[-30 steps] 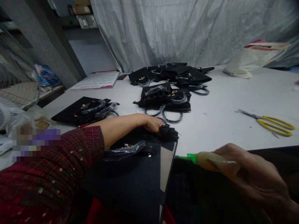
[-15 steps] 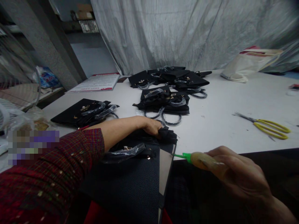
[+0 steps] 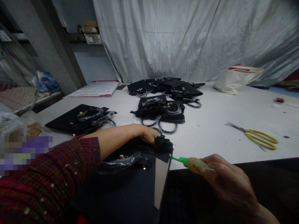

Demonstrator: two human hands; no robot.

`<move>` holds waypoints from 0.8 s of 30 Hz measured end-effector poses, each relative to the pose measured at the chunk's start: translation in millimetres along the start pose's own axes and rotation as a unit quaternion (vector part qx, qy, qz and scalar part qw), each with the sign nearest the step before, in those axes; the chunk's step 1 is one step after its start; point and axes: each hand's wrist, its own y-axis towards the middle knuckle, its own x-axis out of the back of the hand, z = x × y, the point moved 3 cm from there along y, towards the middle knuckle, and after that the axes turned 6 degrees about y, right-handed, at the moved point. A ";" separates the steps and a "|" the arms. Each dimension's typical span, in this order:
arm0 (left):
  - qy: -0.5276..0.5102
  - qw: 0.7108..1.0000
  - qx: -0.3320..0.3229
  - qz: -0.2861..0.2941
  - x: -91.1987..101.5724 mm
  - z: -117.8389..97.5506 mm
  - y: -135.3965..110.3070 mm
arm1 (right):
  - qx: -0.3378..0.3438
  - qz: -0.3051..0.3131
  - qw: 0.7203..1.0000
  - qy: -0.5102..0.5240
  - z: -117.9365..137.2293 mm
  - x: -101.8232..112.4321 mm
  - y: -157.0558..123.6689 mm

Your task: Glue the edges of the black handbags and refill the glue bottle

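A black handbag [image 3: 130, 183] lies at the table's near edge, its plastic-wrapped handle [image 3: 121, 159] across the top. My left hand [image 3: 149, 135] is closed on the bag's bunched upper corner. My right hand [image 3: 229, 183] grips a small squeeze bottle with a green nozzle [image 3: 193, 164]. The thin nozzle tip points left and touches or nearly touches the bag's right edge, where a grey strip [image 3: 161, 182] shows.
Several more black handbags lie in piles at mid-table [image 3: 163, 107] and to the left [image 3: 79, 118]. Yellow-handled scissors [image 3: 257, 137] lie to the right. A white bag [image 3: 233, 81] and a printed sheet [image 3: 93, 88] sit at the back. The white table [image 3: 215, 124] ends just before me.
My right hand has carried the bottle left and slightly down, bringing the nozzle tip to the bag's edge. The left hand keeps its hold. The view has tilted upward.
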 end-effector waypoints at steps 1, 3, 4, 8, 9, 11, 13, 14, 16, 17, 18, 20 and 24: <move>0.002 1.000 0.001 0.003 -0.4 0.5 0.3 | 0.004 0.009 1.000 0.009 1.7 -1.3 0.2; 0.007 1.000 0.004 0.007 -0.8 1.4 0.8 | 0.011 0.029 0.999 0.039 6.1 -2.6 1.0; 0.008 1.000 0.005 0.008 -0.8 1.7 1.1 | 0.012 0.036 0.998 0.055 7.9 -2.5 1.5; 0.013 1.000 0.003 0.011 -0.8 1.8 1.8 | 0.002 0.006 0.999 0.051 6.0 0.1 4.3; 0.014 1.000 0.002 0.012 -0.9 1.7 1.9 | 0.002 -0.009 0.999 0.042 5.0 0.2 5.3; 0.017 1.000 -0.001 0.013 -1.1 1.2 1.8 | 0.002 -0.021 0.999 0.037 4.9 -1.6 7.2; 0.020 1.000 -0.002 0.013 -1.5 0.8 1.4 | -0.001 0.001 0.999 0.055 8.0 -4.7 8.2; 0.020 1.000 -0.001 0.012 -1.7 0.6 1.0 | -0.004 0.017 0.998 0.068 9.9 -5.9 8.1; 0.020 1.000 0.002 0.010 -1.9 0.2 0.0 | -0.016 0.040 0.995 0.089 11.5 -6.3 6.8; 0.020 1.000 0.004 0.010 -2.0 0.0 -0.5 | -0.026 0.038 0.995 0.090 10.0 -5.3 5.9; 0.020 1.000 0.005 0.010 -1.9 -0.1 -0.8 | -0.036 0.025 0.995 0.084 6.9 -3.6 5.3; 0.019 1.000 0.005 0.011 -1.7 -0.3 -1.1 | -0.048 -0.025 0.997 0.061 -2.4 0.8 5.0; 0.019 1.000 0.005 0.010 -1.2 -0.1 -0.2 | -0.026 -0.063 0.997 0.030 -16.8 5.8 9.6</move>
